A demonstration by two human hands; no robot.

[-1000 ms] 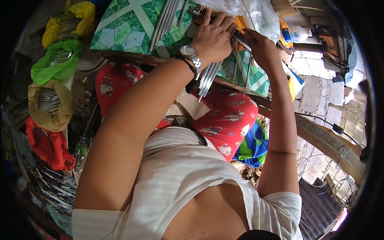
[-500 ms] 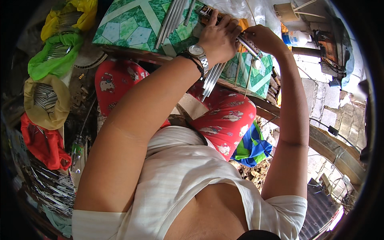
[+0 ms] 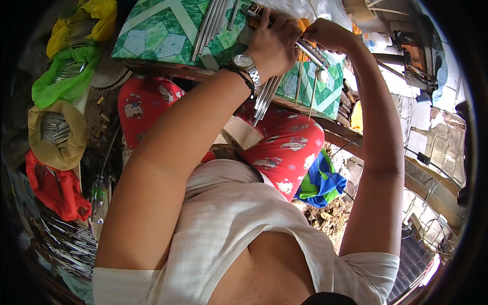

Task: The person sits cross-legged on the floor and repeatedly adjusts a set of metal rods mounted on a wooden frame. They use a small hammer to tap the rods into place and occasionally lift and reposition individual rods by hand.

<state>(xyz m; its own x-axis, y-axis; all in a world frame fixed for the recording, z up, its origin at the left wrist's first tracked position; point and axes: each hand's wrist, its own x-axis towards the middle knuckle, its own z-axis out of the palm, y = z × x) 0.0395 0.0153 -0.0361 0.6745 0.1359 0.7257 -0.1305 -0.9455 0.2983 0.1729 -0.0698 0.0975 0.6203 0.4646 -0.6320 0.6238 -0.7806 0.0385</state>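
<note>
Short metal tube (image 3: pixel 310 52), smooth and silvery, held up at the far edge of the green-patterned table (image 3: pixel 157 35), long axis slanting from upper left down to lower right, lower end showing a rounded cap just past the thumb. Pinched at that lower end by the right hand (image 3: pixel 325 35), fingers curled over it from above; clasped nearer the upper end by the left hand (image 3: pixel 272 43), fist closed round it, back of the hand toward the camera, so the exact finger contact hidden. Both hands touching the tube, almost knuckle to knuckle, the left covering more of its length, the right nearer the free end. On the left wrist a round-faced wristwatch (image 3: pixel 245 63) with a metal band. Just below that wrist, a loose bundle of thin metal rods (image 3: pixel 264 96), dull grey, hanging over the table's near edge and pointing down toward the lap. More rods (image 3: pixel 213 20) lying flat on the tabletop, left of the hands, roughly parallel. Tabletop glossy, printed with green and pale geometric tiles. Beneath, red printed trousers (image 3: pixel 290 147), soft cloth. Well to the left, crumpled plastic bags, yellow (image 3: pixel 94 12), green (image 3: pixel 58 84), tan (image 3: pixel 58 134) and red (image 3: pixel 56 188), some showing rod ends. Lower left, a scattered heap of rods (image 3: pixel 66 244) on the ground.
</note>
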